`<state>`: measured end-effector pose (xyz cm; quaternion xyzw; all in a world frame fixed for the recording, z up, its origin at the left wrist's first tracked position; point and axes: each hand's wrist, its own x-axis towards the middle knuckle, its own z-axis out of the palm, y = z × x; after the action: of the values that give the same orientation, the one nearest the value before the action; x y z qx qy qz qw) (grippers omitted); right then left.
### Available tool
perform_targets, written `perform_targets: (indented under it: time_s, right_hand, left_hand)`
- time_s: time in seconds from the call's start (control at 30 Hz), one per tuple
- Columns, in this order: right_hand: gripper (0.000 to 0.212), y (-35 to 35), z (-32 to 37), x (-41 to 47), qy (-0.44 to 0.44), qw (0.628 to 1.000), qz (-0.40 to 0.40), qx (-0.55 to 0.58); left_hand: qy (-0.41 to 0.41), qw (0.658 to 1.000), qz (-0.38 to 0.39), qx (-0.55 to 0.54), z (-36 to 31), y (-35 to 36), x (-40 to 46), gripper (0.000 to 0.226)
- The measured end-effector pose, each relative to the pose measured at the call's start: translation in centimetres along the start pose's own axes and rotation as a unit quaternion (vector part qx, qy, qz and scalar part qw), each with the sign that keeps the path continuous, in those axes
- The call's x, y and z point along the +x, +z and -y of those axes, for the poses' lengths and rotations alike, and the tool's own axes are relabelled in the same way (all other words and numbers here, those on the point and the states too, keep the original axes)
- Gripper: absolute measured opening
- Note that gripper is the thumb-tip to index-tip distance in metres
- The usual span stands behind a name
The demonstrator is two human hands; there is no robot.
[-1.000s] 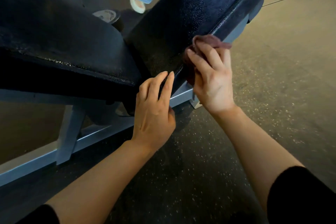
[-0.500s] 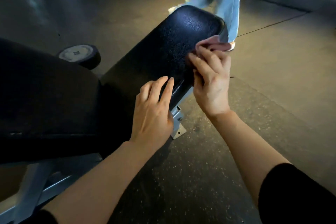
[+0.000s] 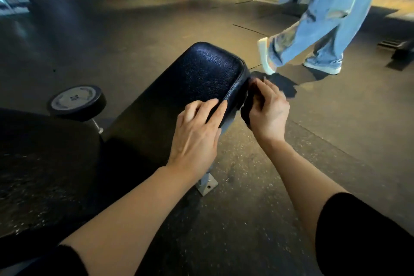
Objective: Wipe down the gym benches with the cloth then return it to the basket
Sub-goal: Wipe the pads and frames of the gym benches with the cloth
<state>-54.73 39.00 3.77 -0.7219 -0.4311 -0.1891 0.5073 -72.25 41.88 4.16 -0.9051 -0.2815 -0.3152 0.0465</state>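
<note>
A black padded gym bench (image 3: 192,83) runs from the lower left up to the middle of the view. My left hand (image 3: 197,132) rests flat on its right edge, fingers straight. My right hand (image 3: 267,107) grips a dark reddish cloth (image 3: 247,105) and holds it against the bench's right side face, just below the far corner. Most of the cloth is hidden in shadow under my fingers. No basket is in view.
A dumbbell (image 3: 77,102) lies on the floor left of the bench. A person in light blue jeans (image 3: 324,22) walks across the floor close behind the bench's far end. The bench's grey metal foot (image 3: 207,185) sits below my left wrist. Gym equipment stands far back.
My right hand has slid the cloth along the bench's edge to its far corner and down onto the side face. My view has lifted, and the walking person has moved right.
</note>
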Motion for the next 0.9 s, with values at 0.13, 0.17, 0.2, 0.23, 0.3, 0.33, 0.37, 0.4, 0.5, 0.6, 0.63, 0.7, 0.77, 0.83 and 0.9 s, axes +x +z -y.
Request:
perform_targets:
  time_s: [0.13,0.17,0.2,0.23,0.3,0.33,0.37,0.4,0.5,0.6,0.63,0.7,0.77,0.83,0.9]
  right_hand:
    - [0.041,-0.2,1.7,2.9,-0.032,0.998,0.029,0.045]
    - [0.042,0.2,2.1,3.1,-0.033,0.997,0.048,0.059]
    - [0.042,0.5,2.0,3.1,-0.024,0.996,0.059,0.069]
    - [0.042,0.7,1.7,2.7,-0.008,0.995,0.065,0.07]
    - [0.044,0.1,0.6,1.0,0.031,0.995,0.072,0.056]
    - [0.044,-0.3,0.1,0.1,0.041,0.995,0.071,0.048]
    - [0.043,-0.7,-0.1,-0.6,0.037,0.997,0.059,0.042]
    - [0.04,-0.8,0.0,-0.8,0.025,0.998,0.038,0.037]
    - [0.037,-0.1,1.4,-0.2,-0.039,0.997,-0.007,0.063]
    - [0.048,1.4,1.3,-2.2,-0.082,0.994,0.039,0.052]
    - [0.052,1.5,0.6,-3.2,-0.058,0.996,0.061,0.041]
    - [0.048,1.4,-0.8,-4.9,0.013,0.997,0.078,0.021]
    - [0.041,1.0,-1.3,-5.2,0.032,0.999,0.022,0.017]
    - [0.038,0.9,-0.8,-4.5,-0.017,0.999,-0.045,0.025]
    - [0.042,1.3,0.0,-4.0,-0.093,0.995,-0.034,0.017]
  left_hand:
    - [0.01,1.0,-0.023,0.003,-0.5,0.6,2.4,0.055]
    - [0.008,1.0,-0.027,0.008,-0.6,0.7,2.8,0.056]
    - [0.006,0.999,-0.029,0.014,-0.6,0.7,3.1,0.058]
    - [0.005,0.999,-0.029,0.021,-0.5,0.8,3.3,0.061]
    - [0.011,0.999,-0.026,0.029,-0.5,0.6,3.5,0.065]
    - [0.016,0.999,-0.027,0.032,-0.5,0.6,3.6,0.066]
    - [0.02,0.999,-0.029,0.033,-0.6,0.5,3.6,0.066]
    - [0.023,0.999,-0.029,0.033,-0.6,0.5,3.7,0.065]
    - [0.031,0.999,-0.028,0.028,-0.6,0.5,3.9,0.061]
    - [0.036,0.999,-0.03,0.019,-0.5,0.6,3.9,0.056]
    - [0.038,0.999,-0.032,0.017,-0.5,0.6,3.8,0.056]
    - [0.041,0.998,-0.045,0.019,-0.4,0.9,3.7,0.055]
    - [0.047,0.996,-0.073,0.014,-0.1,1.4,3.4,0.05]
    - [0.047,0.993,-0.108,0.003,0.3,2.0,3.2,0.045]
    - [0.041,0.991,-0.128,-0.02,0.5,2.2,3.4,0.042]
